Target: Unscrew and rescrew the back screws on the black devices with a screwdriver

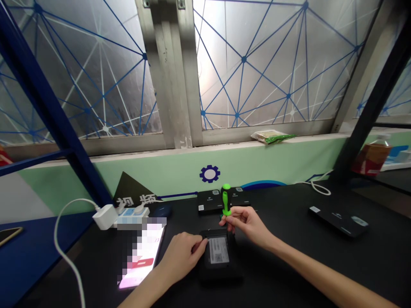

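A black box-shaped device (218, 271) with a white printed label (219, 250) lies on the black table in front of me. My left hand (183, 256) has its fingers curled, with thumb and fingertips pressed against the device's left edge. In my right hand (248, 224) is a green and black screwdriver (226, 201), pinched low on its handle. It stands nearly upright over the device's far right corner. Its tip is hidden behind my fingers, so I cannot tell whether it touches a screw.
Black flat devices (208, 202) lie behind my hands, and another (338, 220) rests at right. A lit tablet-like screen (144, 256), partly pixelated, is at left. Beyond it are a power strip (131, 214), a white charger (105, 217) and its cable. Dark shelf posts flank the table.
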`<state>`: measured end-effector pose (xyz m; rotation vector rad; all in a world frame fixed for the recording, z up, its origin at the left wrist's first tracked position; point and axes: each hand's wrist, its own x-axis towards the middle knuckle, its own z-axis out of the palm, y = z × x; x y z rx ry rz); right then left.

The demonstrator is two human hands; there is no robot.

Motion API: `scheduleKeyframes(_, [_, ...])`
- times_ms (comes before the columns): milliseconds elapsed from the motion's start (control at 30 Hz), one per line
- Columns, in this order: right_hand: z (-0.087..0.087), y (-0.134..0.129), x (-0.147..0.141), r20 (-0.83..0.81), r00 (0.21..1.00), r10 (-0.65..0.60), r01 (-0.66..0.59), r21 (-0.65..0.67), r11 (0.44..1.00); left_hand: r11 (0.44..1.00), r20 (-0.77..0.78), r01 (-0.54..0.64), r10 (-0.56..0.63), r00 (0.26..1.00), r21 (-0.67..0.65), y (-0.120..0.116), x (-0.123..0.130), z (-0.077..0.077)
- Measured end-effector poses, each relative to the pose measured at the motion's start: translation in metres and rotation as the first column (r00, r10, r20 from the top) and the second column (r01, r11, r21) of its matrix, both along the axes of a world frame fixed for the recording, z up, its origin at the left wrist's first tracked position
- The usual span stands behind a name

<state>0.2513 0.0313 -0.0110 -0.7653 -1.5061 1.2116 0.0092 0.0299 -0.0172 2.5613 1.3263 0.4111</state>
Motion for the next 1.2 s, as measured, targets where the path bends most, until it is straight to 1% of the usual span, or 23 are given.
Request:
scheduleKeyframes(100, [-0.0017, 0.0007, 0.0003, -0.008, 1.000, -0.001, 0.001, 0.014, 1.000, 1.000, 0.006, -0.003, 0.003, 1.000, 0.000, -0.0002, 0.0003, 0.0006])
scheduleKeyframes(333, [-0.0097, 0.0030, -0.0018, -0.035, 0.999, -0.034, 0.033, -0.041, 0.999, 1.000, 0.007, 0.006, -0.006, 1.000, 0.009, 0.0002, -0.0004, -0.0010])
scheduleKeyframes(533, [-0.0096, 0.0041, -0.0033, -0.097, 0.993, -0.064, 0.054, -0.102, 0.993, 1.000, 0.004, 0.004, -0.004, 1.000, 0.017, -0.0001, -0.0008, -0.0016])
scheduleKeyframes(700, [-0.0085, 0.0049, -0.0026, -0.123, 0.990, -0.063, 0.048, -0.115, 0.992, 1.000, 0.002, 0.004, -0.004, 1.000, 0.017, 0.0001, -0.0009, -0.0020])
scheduleKeyframes(933, [-0.0085, 0.0050, -0.0001, -0.081, 0.996, -0.025, 0.017, -0.098, 0.995, 1.000, -0.001, 0.003, -0.003, 1.000, 0.023, 0.0011, -0.0010, -0.0028])
scheduleKeyframes(1100, [-0.0056, 0.0024, 0.0006, -0.003, 1.000, -0.011, 0.010, -0.056, 0.998, 1.000, 0.003, 0.005, -0.005, 1.000, 0.028, 0.0011, -0.0012, -0.0032])
scheduleKeyframes(1200, [-0.0045, 0.0010, 0.0005, 0.000, 1.000, 0.005, -0.005, -0.046, 0.999, 1.000, -0.003, 0.000, 0.000, 1.000, 0.019, 0.0008, -0.0008, -0.0025])
